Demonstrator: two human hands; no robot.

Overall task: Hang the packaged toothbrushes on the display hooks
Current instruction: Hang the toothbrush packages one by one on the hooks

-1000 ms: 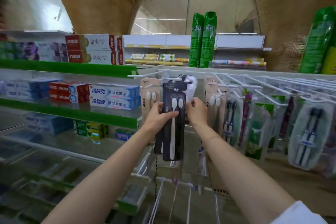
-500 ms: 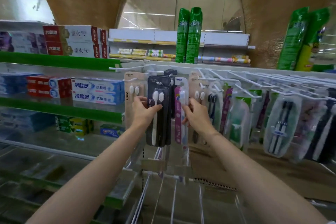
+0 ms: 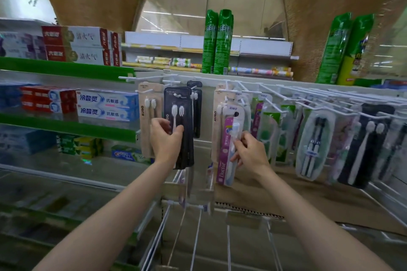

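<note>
My left hand (image 3: 165, 138) pinches the light, stiff black pack (image 3: 178, 125); at 3 o'clock, my right hand (image 3: 248, 152) grips the slippery purple pack (image 3: 225, 152) mid-height.

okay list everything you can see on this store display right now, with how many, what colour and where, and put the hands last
Black two-brush toothbrush pack: one, black, on a hook left of centre.
Purple-and-white Doctor toothbrush pack: one, centre hooks.
Beige AUBO toothbrush packs: at least two, flanking the black pack.
White wire display hooks: many, across the rail.
Other hanging toothbrush packs: several, mixed colours, right.
Blue-and-white toothpaste boxes: two, middle left shelf.
Red-and-white toothpaste boxes: stacked, top left shelf.
Tall green spray cans: two, above the rail.
Left hand: grips the black pack.
Right hand: pinches the Doctor pack.
</note>
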